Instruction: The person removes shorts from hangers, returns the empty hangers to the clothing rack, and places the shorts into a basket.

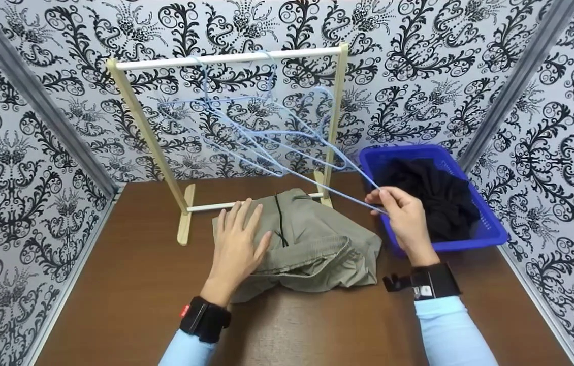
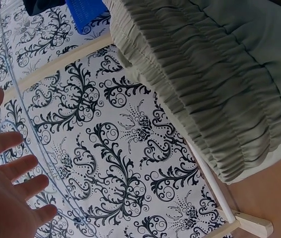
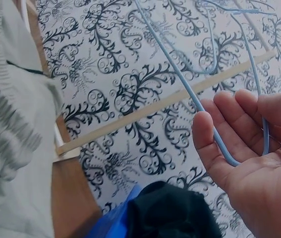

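Observation:
In the head view my right hand (image 1: 409, 223) pinches one end of a light-blue wire hanger (image 1: 346, 158) between thumb and fingers. The held hanger stretches up and left in front of the rack; the right wrist view shows its wire (image 3: 180, 74) bending through my curled fingers. Olive-grey pants (image 1: 312, 218) lie bunched on the table, gathered elastic waistband toward me, with a black cord on top. My left hand (image 1: 236, 246) is spread at their left side, fingers straight. Whether it touches the cloth, I cannot tell. Leg length is hidden by the folds.
A wooden rack with a white top bar (image 1: 165, 63) stands at the back, with other blue hangers hooked on it. To the right, a blue plastic basket (image 1: 495, 229) holds dark cloth (image 1: 429, 198). Patterned walls close in the brown table (image 1: 129, 284) behind and at both sides.

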`<action>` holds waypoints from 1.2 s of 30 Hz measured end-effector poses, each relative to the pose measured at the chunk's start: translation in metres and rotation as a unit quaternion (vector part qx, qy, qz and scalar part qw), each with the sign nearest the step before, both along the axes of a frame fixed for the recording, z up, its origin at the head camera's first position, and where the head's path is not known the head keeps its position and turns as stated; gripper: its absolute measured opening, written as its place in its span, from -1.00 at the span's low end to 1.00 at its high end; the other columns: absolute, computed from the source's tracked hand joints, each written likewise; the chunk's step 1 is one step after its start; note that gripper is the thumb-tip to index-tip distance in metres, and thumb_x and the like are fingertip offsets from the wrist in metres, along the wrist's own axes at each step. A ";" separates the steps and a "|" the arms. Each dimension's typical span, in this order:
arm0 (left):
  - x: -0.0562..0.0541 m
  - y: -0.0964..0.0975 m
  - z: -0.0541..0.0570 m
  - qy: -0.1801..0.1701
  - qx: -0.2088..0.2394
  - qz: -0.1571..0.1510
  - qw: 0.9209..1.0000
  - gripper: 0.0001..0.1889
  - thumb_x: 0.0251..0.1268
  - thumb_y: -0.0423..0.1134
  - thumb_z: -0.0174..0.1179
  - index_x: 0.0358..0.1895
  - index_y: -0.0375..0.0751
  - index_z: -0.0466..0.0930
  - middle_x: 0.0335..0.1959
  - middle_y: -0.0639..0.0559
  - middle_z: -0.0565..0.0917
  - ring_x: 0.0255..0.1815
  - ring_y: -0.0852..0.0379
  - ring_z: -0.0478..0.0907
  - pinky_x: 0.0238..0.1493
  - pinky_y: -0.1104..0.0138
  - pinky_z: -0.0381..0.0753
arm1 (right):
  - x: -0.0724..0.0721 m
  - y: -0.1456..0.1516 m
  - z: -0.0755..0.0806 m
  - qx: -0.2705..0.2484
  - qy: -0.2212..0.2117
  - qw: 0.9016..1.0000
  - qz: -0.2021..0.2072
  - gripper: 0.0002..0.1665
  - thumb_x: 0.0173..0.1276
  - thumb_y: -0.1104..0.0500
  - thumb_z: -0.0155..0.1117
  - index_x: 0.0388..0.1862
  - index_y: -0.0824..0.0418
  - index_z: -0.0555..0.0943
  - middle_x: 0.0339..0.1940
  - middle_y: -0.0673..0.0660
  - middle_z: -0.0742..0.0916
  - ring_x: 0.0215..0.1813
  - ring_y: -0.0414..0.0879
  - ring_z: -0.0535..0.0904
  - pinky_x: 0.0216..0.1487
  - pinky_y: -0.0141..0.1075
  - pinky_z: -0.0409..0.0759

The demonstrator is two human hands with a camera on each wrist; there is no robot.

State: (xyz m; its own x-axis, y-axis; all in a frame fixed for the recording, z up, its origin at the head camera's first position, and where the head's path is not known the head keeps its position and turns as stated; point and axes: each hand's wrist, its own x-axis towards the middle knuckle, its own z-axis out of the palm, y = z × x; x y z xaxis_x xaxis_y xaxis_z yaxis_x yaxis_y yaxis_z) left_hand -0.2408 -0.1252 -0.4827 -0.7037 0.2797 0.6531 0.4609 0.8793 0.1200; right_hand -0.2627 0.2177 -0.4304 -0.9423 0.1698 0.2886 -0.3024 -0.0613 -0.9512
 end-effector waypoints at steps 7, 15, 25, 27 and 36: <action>0.000 -0.001 -0.001 -0.008 0.002 0.001 1.000 -0.42 0.50 0.03 0.16 0.43 -0.23 0.50 0.48 -0.26 0.44 0.49 -0.29 0.33 0.47 -0.30 0.18 | -0.008 -0.016 0.029 -0.010 0.025 1.000 0.014 -0.73 0.58 0.42 0.06 -0.01 0.67 0.60 -0.26 0.15 0.82 -0.18 -0.10 0.78 -0.23 -0.29 0.75; -0.001 -0.001 -0.002 -0.007 0.005 0.000 1.000 -0.42 0.48 0.01 0.17 0.43 -0.24 0.49 0.47 -0.26 0.45 0.49 -0.28 0.33 0.46 -0.31 0.18 | -0.012 -0.033 0.059 0.018 0.035 0.999 0.019 -0.74 0.57 0.46 0.02 0.03 0.63 0.61 -0.21 0.24 0.80 -0.18 -0.10 0.77 -0.18 -0.26 0.76; 0.000 -0.001 -0.001 -0.005 0.004 0.004 1.000 -0.43 0.48 0.00 0.17 0.42 -0.23 0.50 0.46 -0.24 0.45 0.49 -0.27 0.34 0.47 -0.28 0.17 | -0.022 -0.052 0.086 0.059 0.054 0.996 0.047 -0.72 0.58 0.48 -0.04 0.02 0.64 0.59 -0.17 0.31 0.77 -0.18 -0.15 0.76 -0.14 -0.30 0.75; 0.000 -0.001 -0.002 -0.002 0.005 0.002 1.000 -0.44 0.48 -0.01 0.18 0.41 -0.24 0.51 0.46 -0.24 0.46 0.47 -0.27 0.35 0.46 -0.30 0.19 | -0.024 -0.055 0.090 0.061 0.053 0.995 0.055 -0.72 0.58 0.48 -0.06 0.03 0.64 0.59 -0.16 0.32 0.77 -0.18 -0.18 0.75 -0.12 -0.29 0.75; 0.001 -0.002 -0.004 -0.003 0.006 0.001 1.000 -0.43 0.45 -0.01 0.19 0.39 -0.26 0.52 0.44 -0.25 0.47 0.45 -0.30 0.37 0.46 -0.31 0.17 | -0.030 -0.067 0.095 0.064 0.040 0.995 0.071 -0.69 0.58 0.49 -0.10 0.08 0.66 0.55 -0.04 0.51 0.69 -0.14 -0.11 0.73 -0.04 -0.24 0.75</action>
State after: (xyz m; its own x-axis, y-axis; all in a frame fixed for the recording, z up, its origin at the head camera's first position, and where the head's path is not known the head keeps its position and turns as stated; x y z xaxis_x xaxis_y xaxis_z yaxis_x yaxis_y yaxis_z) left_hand -0.2403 -0.1270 -0.4867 -0.7084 0.2701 0.6521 0.4576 0.8791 0.1330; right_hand -0.2931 0.1508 -0.3351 -0.9271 -0.0069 0.3748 -0.3748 0.0113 -0.9270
